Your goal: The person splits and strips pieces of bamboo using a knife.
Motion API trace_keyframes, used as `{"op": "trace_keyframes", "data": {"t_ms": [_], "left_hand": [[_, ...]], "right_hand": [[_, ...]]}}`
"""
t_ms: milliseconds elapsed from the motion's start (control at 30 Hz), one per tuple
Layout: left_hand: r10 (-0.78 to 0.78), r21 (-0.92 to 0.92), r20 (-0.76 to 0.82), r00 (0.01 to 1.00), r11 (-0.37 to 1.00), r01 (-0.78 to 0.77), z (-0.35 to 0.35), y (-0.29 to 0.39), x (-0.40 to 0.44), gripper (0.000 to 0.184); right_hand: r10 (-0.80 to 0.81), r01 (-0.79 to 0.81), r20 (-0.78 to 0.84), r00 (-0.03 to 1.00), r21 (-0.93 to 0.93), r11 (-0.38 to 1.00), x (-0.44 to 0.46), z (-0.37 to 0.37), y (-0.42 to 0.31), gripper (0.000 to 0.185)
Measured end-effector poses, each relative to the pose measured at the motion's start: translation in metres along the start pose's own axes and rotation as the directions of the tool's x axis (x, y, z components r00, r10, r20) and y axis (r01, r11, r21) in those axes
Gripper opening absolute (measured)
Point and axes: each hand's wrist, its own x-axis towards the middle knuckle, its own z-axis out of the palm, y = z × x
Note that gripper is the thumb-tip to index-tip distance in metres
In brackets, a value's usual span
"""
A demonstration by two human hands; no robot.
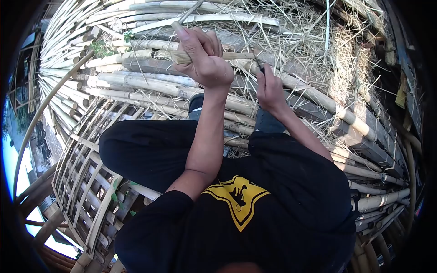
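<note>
My left hand (pixel 204 59) is wrapped round a pale bamboo piece (pixel 239 55), its fingers closed and the thumb on top. The piece lies crosswise, and its ribbed left end, perhaps several thin strips side by side, sticks out past my palm. A narrow stick (pixel 190 12) rises beyond my thumb; whether that hand grips it too I cannot tell. Lower and to the right, my right hand (pixel 271 89) is closed on the dark handle of a small knife (pixel 259 63). Its thin blade points up to the bamboo's right end and appears to touch it.
Bamboo poles (pixel 132 82) lie stacked beneath and before me. Shavings (pixel 309 50) cover the poles ahead and to the right. On the left is a woven bamboo lattice (pixel 86 173), with a curved pole (pixel 34 123) beyond it. My bent legs are below my hands.
</note>
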Motion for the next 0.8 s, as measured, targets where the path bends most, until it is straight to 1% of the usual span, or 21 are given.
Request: {"op": "trace_keyframes", "data": {"t_ms": [33, 67, 100, 167, 200, 233, 267, 300, 333, 400, 433, 467, 500, 533, 567, 600, 667, 700, 733, 767, 800], "left_hand": [[0.021, 0.011, 0.022, 1.0, 1.0, -0.021, 0.0, 0.0, -0.003, 0.046], [0.048, 0.021, 0.044, 0.998, 0.999, -0.048, 0.0, -0.003, -0.004, 0.047], [-0.017, -0.025, -0.027, 0.999, 1.0, 0.016, 0.001, -0.004, -0.003, 0.048], [-0.038, -0.002, -0.026, 0.999, 0.999, 0.038, -0.002, -0.004, 0.001, 0.048], [-0.039, 0.002, -0.04, 0.998, 0.999, 0.039, 0.0, -0.005, 0.004, 0.048], [-0.048, 0.168, 0.007, 0.999, 0.985, 0.046, -0.002, -0.005, 0.005, 0.05], [-0.042, 0.167, 0.009, 0.999, 0.985, 0.04, -0.002, -0.005, 0.004, 0.05], [-0.043, 0.163, 0.012, 0.999, 0.986, 0.041, -0.001, -0.005, 0.005, 0.05], [-0.049, 0.16, 0.011, 0.999, 0.986, 0.047, -0.001, -0.004, 0.003, 0.05], [-0.05, 0.174, 0.021, 0.999, 0.984, 0.045, 0.001, -0.004, 0.003, 0.049], [-0.047, 0.174, 0.042, 0.998, 0.984, 0.039, 0.001, -0.004, 0.002, 0.049], [-0.044, 0.172, 0.065, 0.997, 0.985, 0.032, 0.001, -0.004, 0.002, 0.048], [-0.045, 0.173, 0.067, 0.997, 0.984, 0.033, 0.002, -0.005, 0.001, 0.048], [-0.038, 0.175, 0.065, 0.997, 0.984, 0.026, 0.002, -0.005, 0.001, 0.048], [-0.031, 0.177, 0.062, 0.998, 0.984, 0.02, 0.001, -0.004, 0.001, 0.047], [-0.034, 0.179, 0.061, 0.998, 0.984, 0.022, 0.001, -0.004, 0.001, 0.047], [-0.02, 0.2, 0.064, 0.998, 0.98, 0.007, 0.001, -0.003, 0.002, 0.047], [-0.018, 0.058, -0.028, 0.999, 0.998, 0.019, 0.006, -0.002, 0.003, 0.049], [-0.015, 0.053, -0.026, 1.0, 0.998, 0.016, 0.005, -0.001, 0.002, 0.049], [-0.029, 0.038, -0.024, 0.999, 0.999, 0.03, 0.003, -0.001, -0.001, 0.049], [-0.04, 0.023, -0.021, 0.999, 0.999, 0.041, 0.002, -0.002, -0.003, 0.049]], "right_hand": [[0.17, -0.145, 0.133, 0.976, -0.177, 0.973, -0.012, 0.011, 0.021, 0.03], [0.348, -0.253, 0.226, 0.91, -0.362, 0.897, -0.015, 0.013, 0.037, 0.03], [0.334, -0.242, 0.222, 0.916, -0.36, 0.901, -0.005, 0.012, 0.043, 0.03], [0.29, -0.272, 0.31, 0.905, -0.101, 0.957, -0.006, 0.013, 0.05, 0.035], [0.289, -0.269, 0.306, 0.907, -0.108, 0.957, -0.003, 0.004, 0.047, 0.035], [0.448, -0.696, 0.586, 0.676, 0.305, 0.65, 0.005, -0.007, 0.044, 0.036], [0.314, -0.906, 0.858, 0.406, 0.422, 0.018, 0.007, -0.011, 0.04, 0.036], [0.139, -0.877, 0.894, 0.425, 0.445, -0.183, 0.007, -0.013, 0.036, 0.035], [0.137, -0.876, 0.895, 0.425, 0.445, -0.185, 0.006, -0.013, 0.03, 0.035], [0.41, -0.834, 0.776, 0.48, 0.548, -0.061, 0.011, -0.015, 0.013, 0.035], [0.543, -0.772, 0.566, 0.621, 0.564, 0.295, 0.016, -0.015, -0.003, 0.034], [0.544, -0.771, 0.565, 0.621, 0.565, 0.293, 0.021, -0.021, -0.014, 0.034], [0.411, -0.519, 0.316, 0.855, 0.535, 0.667, 0.028, -0.028, -0.023, 0.034], [0.154, -0.179, 0.096, 0.983, 0.373, 0.91, 0.034, -0.035, -0.036, 0.033], [0.068, -0.074, 0.029, 0.997, 0.353, 0.933, 0.038, -0.047, -0.056, 0.032], [0.071, -0.077, 0.031, 0.997, 0.354, 0.932, 0.033, -0.045, -0.055, 0.032], [-0.096, 0.119, -0.08, 0.992, 0.388, 0.914, 0.019, -0.034, -0.044, 0.034], [-0.102, 0.117, -0.079, 0.992, 0.223, 0.968, 0.005, -0.014, -0.017, 0.035], [0.18, -0.159, 0.151, 0.972, -0.14, 0.977, -0.006, 0.006, 0.018, 0.036], [0.275, -0.228, 0.201, 0.94, -0.227, 0.947, -0.016, 0.012, 0.035, 0.038], [0.368, -0.287, 0.239, 0.899, -0.315, 0.905, -0.013, 0.01, 0.034, 0.04]]}}
